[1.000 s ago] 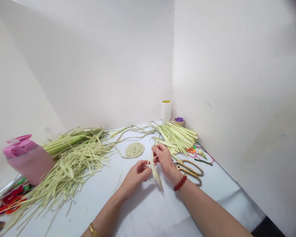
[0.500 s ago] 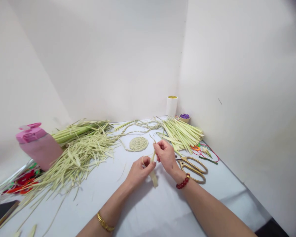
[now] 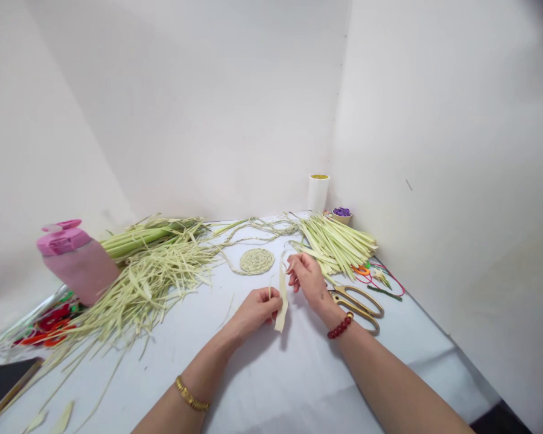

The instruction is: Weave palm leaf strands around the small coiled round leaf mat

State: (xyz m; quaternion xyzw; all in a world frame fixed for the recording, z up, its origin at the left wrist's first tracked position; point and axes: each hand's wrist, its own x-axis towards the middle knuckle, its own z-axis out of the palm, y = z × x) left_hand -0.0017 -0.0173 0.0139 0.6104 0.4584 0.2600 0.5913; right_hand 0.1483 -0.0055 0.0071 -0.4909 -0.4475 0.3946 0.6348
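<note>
2 hands over white table (image 3: pixel 131 386). Left hand (image 3: pixel 256 312): fingertips clenched on pale palm-leaf strip (image 3: pixel 281 301), which hangs between both hands, lower end free above table. Right hand (image 3: pixel 308 280): fingers half-curled beside strip's thin upper end; contact cannot be determined.

Risks: strip may slip if pinch relaxes; leaf may split along its grain under uneven pulling. Gold-handled scissors (image 3: pixel 356 307) lie near right wrist and could be knocked by a sideways swing. Also present: coiled braid disc (image 3: pixel 255 261), strip bundle (image 3: pixel 337 244), shredded leaf pile (image 3: pixel 149 289).

Pink bottle (image 3: pixel 79 262), white roll (image 3: pixel 318 194): no legible writing or brand.
</note>
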